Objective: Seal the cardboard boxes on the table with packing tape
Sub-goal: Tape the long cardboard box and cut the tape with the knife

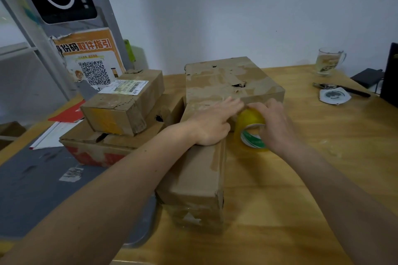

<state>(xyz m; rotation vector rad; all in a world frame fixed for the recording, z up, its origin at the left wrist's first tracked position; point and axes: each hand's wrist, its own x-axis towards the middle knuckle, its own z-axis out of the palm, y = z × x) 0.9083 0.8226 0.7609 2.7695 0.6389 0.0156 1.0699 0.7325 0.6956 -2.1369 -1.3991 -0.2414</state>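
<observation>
A long cardboard box [198, 180] lies lengthwise on the wooden table [301, 178] in front of me. My left hand [213, 122] rests on the box's far top, fingers stretched toward the right edge. My right hand [275, 122] grips a yellow roll of packing tape [249, 131], held against the box's right side near its far end. A larger flat box [232, 79] sits just behind. To the left, a small labelled box [127, 101] is stacked on a wider box [97, 146] with red print.
A glass mug [328, 61] stands at the back right, with a dark tool [342, 88], a white round item [335, 95] and a black device [366, 76] near it. Papers [56, 133] and a red sheet [69, 113] lie at left. A QR poster [90, 62] leans behind.
</observation>
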